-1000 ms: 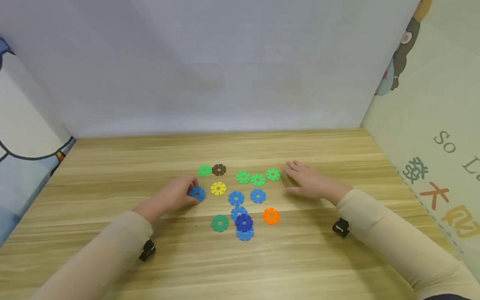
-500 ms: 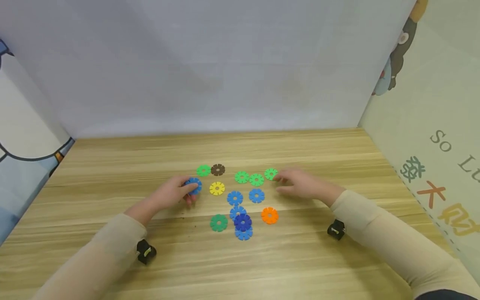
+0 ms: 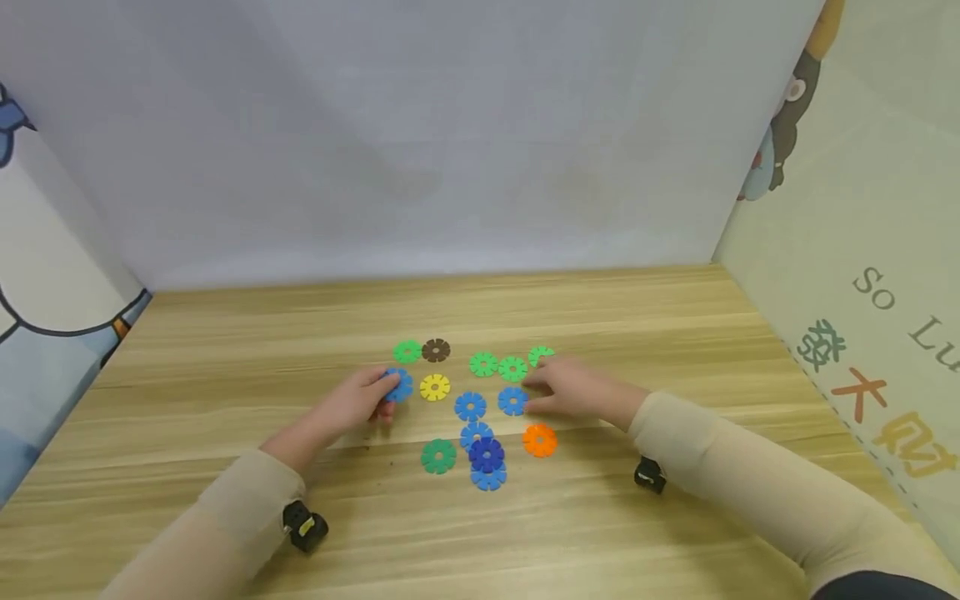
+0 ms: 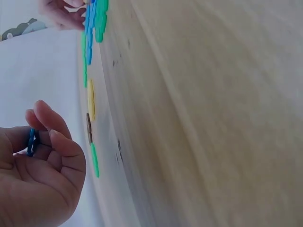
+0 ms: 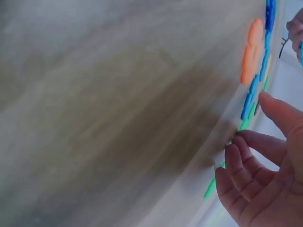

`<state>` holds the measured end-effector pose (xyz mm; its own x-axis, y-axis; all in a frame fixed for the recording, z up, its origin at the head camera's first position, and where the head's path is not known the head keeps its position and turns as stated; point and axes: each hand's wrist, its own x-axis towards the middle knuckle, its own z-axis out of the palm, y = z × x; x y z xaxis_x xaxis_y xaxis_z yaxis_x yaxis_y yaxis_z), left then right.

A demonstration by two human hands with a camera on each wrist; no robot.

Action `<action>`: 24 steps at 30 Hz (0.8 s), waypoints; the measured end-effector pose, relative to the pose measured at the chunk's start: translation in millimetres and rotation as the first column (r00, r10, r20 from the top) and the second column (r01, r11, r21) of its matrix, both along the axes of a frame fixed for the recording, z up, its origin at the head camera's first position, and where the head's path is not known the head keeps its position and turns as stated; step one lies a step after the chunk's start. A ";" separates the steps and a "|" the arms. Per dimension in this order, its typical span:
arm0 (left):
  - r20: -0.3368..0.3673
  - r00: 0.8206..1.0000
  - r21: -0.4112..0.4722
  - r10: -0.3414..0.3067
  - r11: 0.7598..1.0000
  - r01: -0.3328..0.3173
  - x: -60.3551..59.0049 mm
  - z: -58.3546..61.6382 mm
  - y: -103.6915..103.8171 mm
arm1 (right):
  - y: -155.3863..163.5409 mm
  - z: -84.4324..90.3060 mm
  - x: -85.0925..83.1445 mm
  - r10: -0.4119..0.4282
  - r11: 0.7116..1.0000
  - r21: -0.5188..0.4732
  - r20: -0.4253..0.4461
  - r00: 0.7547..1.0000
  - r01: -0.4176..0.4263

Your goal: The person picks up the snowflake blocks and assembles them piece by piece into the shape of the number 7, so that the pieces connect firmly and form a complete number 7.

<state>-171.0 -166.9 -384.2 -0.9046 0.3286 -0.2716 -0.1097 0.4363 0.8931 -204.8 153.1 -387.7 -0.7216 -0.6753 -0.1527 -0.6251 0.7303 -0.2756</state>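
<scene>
Left of the yellow disc (image 3: 435, 387), your left hand (image 3: 352, 406) pinches a blue disc (image 3: 398, 385); right of it, your right hand (image 3: 573, 390) rests loose-fingered beside another blue disc (image 3: 513, 401).

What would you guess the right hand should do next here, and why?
Probably close its fingers on the blue disc. The right hand lies open right beside it, thumb and fingertips at its edge, while the left hand already pinches another blue disc off the table.
</scene>
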 end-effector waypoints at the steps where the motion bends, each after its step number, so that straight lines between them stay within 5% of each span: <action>1: 0.009 1.000 0.007 0.002 1.000 -0.002 0.3 -0.1 1.5 | -2.2 -0.5 0.8 -0.010 1.000 0.008 -0.004 1.000 0.010; 24: 0.064 0.997 0.167 0.046 0.984 -0.056 3.4 -3.3 23.0 | -21.3 7.8 11.8 -0.063 0.998 -0.001 0.039 0.997 0.063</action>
<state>-167.5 -143.9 -387.5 -0.9052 0.3281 -0.2702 -0.1832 0.2725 0.9446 -193.0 131.8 -379.9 -0.7564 -0.6288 -0.1803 -0.5664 0.7674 -0.3004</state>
